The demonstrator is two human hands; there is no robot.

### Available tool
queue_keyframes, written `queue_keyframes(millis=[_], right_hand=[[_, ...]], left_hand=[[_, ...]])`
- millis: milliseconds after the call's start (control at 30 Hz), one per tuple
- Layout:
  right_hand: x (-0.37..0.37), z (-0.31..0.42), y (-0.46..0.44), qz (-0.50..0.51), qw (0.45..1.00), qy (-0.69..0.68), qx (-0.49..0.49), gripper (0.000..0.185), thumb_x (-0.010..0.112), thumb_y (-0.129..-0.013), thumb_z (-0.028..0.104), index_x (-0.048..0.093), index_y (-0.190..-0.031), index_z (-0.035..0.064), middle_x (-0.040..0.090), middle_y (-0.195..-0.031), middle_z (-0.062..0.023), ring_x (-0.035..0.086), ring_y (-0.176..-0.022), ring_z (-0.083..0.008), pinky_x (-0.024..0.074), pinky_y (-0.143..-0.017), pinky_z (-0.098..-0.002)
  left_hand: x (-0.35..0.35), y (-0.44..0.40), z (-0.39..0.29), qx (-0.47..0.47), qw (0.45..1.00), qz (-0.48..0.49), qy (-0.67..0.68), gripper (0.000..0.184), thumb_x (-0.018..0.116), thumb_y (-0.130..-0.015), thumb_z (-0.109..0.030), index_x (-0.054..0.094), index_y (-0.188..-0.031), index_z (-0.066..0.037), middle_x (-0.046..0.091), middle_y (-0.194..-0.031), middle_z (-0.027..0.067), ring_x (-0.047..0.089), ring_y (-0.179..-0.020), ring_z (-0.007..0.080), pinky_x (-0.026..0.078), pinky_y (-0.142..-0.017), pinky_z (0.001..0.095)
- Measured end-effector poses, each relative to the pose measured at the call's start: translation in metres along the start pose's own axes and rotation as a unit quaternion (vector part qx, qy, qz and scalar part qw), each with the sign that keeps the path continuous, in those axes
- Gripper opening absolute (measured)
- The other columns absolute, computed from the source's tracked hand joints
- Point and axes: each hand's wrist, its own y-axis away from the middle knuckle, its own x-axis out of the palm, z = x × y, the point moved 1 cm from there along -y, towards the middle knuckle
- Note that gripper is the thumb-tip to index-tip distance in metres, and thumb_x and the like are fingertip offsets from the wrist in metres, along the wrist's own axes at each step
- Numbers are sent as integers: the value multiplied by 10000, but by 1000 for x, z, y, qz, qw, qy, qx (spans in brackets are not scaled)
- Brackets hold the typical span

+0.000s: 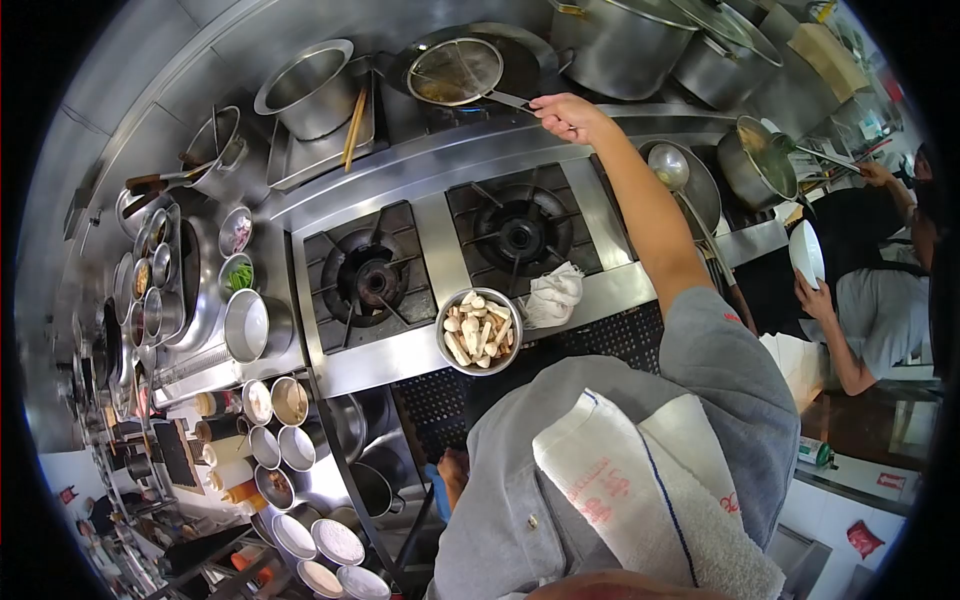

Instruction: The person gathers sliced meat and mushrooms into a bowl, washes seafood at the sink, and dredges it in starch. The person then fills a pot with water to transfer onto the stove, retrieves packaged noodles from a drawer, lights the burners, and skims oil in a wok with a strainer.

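My right hand (pixel 567 118) is closed around the handle of a round mesh strainer (pixel 456 72). The strainer is over a dark wok (pixel 525 62) on the back range; whether its mesh touches what is in the wok I cannot tell. Low at my left side, my left hand (pixel 454 474) shows only in part beside something blue, its fingers mostly hidden. A metal bowl (pixel 441 350) of pale, cut mushroom-like pieces (pixel 480 330) sits at the front edge of the stove, beside a crumpled white cloth (pixel 553 296).
Two burners (pixel 522 232) lie before me. A deep pot (pixel 312 95) and wooden chopsticks (pixel 355 130) are at the back left, large stockpots (pixel 630 50) at the back right. Seasoning bowls (pixel 338 541) line the left. At right, a co-worker holds a white bowl (pixel 807 254) near a pot (pixel 750 170).
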Motion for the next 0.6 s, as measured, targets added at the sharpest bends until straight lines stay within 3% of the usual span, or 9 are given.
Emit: queue_keyframes(millis=[333,433,567,600], right_hand=[[-10,12,33,-13,1000,7,-26,472,492,-865,44,358,-1318,37,416,-608,18,313,-411,-17,191,-317,-188],[-8,22,41,-66,995,52,-56,516,488,-864,51,323,-1352,35,432,-606,7,322,-405,-27,207,-317,-201],[-1,38,38,-179,961,172,-122,585,478,-861,56,252,-1401,31,450,-594,-5,317,-392,-48,233,-314,-227],[-5,41,31,-197,949,206,-133,573,471,-845,55,281,-1384,23,497,-597,-56,401,-375,-101,315,-307,-274]], left_hand=[[9,-47,5,13,997,0,73,169,535,-873,-230,536,-769,-97,534,-585,37,498,-435,159,383,-365,273],[17,-31,-11,14,999,24,17,164,518,-880,-218,534,-763,-105,519,-581,24,489,-434,149,378,-364,269],[34,10,-44,112,985,-4,-130,198,500,-890,-232,522,-731,-117,515,-584,20,487,-435,146,376,-365,267],[35,11,-44,111,985,-3,-129,198,500,-890,-232,522,-731,-117,515,-584,20,487,-435,146,376,-365,267]])
